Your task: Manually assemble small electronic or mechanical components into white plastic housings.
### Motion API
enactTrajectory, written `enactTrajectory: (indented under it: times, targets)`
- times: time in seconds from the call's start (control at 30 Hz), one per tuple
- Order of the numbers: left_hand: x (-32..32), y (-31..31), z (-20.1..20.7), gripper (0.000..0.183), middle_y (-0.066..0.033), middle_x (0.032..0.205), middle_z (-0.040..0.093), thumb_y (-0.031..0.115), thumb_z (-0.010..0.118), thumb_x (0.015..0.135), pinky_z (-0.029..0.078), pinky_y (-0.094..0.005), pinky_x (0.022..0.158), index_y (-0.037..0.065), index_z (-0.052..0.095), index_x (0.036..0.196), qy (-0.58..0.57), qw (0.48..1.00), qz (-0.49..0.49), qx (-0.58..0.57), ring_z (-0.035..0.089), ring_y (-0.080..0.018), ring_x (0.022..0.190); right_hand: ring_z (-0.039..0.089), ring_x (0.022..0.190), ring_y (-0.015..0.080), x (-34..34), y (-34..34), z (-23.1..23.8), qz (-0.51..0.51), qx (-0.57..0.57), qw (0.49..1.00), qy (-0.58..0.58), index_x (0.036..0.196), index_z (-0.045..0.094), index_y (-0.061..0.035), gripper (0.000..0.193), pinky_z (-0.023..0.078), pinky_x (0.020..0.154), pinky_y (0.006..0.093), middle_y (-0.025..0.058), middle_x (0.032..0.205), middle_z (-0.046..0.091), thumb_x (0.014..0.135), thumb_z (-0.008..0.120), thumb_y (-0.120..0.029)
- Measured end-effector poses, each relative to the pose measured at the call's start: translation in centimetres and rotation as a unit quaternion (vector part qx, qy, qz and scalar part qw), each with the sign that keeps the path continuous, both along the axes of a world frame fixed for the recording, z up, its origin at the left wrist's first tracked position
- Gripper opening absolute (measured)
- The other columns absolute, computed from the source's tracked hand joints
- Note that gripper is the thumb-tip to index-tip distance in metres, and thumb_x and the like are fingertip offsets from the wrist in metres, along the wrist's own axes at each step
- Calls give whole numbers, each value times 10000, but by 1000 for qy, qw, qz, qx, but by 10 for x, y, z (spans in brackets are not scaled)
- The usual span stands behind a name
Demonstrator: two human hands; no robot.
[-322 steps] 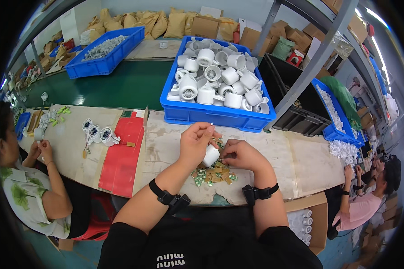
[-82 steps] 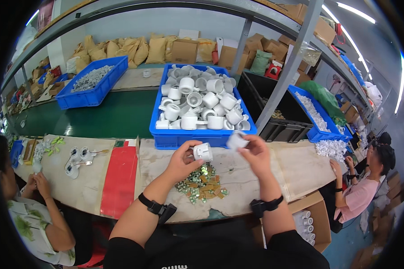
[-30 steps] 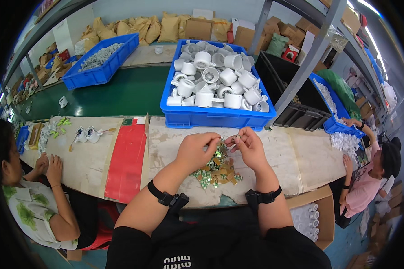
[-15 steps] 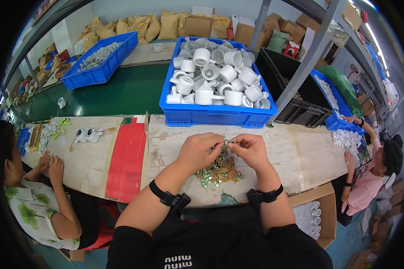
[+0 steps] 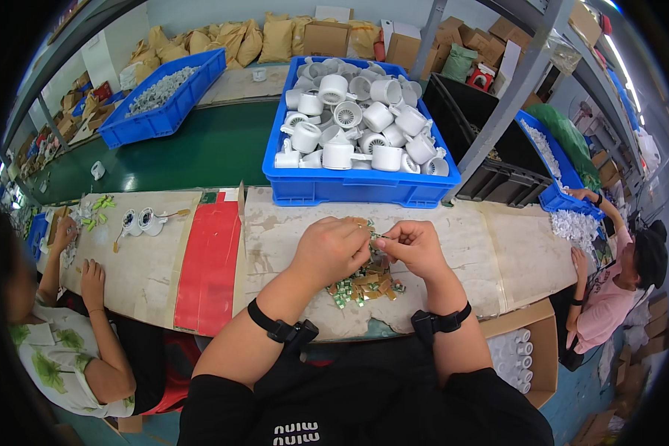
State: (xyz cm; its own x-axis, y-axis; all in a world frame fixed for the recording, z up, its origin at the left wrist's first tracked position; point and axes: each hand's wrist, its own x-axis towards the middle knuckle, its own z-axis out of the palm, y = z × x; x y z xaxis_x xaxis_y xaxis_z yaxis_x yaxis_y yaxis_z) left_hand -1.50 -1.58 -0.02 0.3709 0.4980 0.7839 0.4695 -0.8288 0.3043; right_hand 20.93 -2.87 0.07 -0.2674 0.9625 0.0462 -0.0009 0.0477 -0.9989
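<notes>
Both of my hands meet over a loose pile of small green and brown circuit boards [image 5: 364, 286] on the worktable. My right hand [image 5: 416, 247] is closed in a pinch, its thumb and forefinger on a small green circuit board [image 5: 383, 237]. My left hand [image 5: 328, 251] is closed right beside it, fingers curled in above the pile. Its fingertips point at the same spot, and what they grip is mostly hidden behind the knuckles. Black bands circle both of my forearms.
Beyond my hands stands a blue crate [image 5: 364, 195] heaped with white plastic housings [image 5: 337, 155]; a black crate [image 5: 504, 182] adjoins it. A red sheet [image 5: 207, 267] lies to the left. Co-workers sit on both sides. An open carton [image 5: 544, 349] of white parts is at lower right.
My left fingers have curled in slightly, and my right hand stays pinched close by. The left co-worker's one hand has moved away from the other, toward the small containers at the far left.
</notes>
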Motion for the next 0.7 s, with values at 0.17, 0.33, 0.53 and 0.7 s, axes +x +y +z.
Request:
enactTrajectory:
  times: [0.17,0.33,0.53,0.7]
  targets:
    - [0,-5,1,76,-76,816,712,89,747,793,566,-389,657,72,682,828,-18,999,-1,-36,695,-277,701,651,611,84,-3,-1,-3,-16,18,1000,11,854,719,6,165,532,564,235,46,720,715,925,833,-89]
    - [1,-6,-2,72,-88,809,721,57,740,820,572,-386,648,52,716,887,-78,990,-39,-115,703,-281,693,675,618,101,-1,-1,-4,-21,23,999,14,837,713,-4,145,578,572,258,59,725,719,938,800,-59]
    - [-2,-4,-2,80,-106,790,728,84,744,871,558,-366,640,50,754,943,-106,960,-110,-234,707,-274,676,649,607,93,1,0,-2,4,17,1000,22,819,674,-26,197,570,588,259,24,668,668,974,767,-104]
    - [-5,-3,0,78,-118,778,738,83,744,889,559,-338,646,42,773,950,-39,973,-90,-209,717,-238,662,585,564,78,3,3,-3,12,-5,1000,2,823,667,-40,208,468,537,229,21,651,644,985,756,-133]
